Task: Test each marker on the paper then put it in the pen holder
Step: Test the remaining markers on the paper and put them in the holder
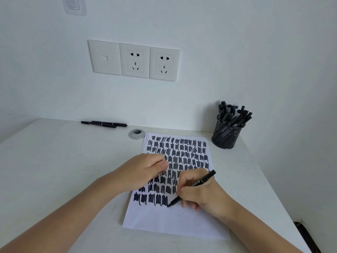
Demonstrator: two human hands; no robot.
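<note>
Head view | right hand (200, 195) grips marker (204, 178), tip on paper (173, 222) | left hand (144, 170) curled, contents unseen, over paper's left edge

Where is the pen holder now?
In the head view, the mesh pen holder stands at the far right of the desk, just beyond the upper right corner of the paper.

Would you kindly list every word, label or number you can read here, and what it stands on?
Marker in the right hand: white print on the barrel, too blurred to read.
Loose markers, far left: pale print, too small to read.
Paper: black test scribbles only, no words.
</note>
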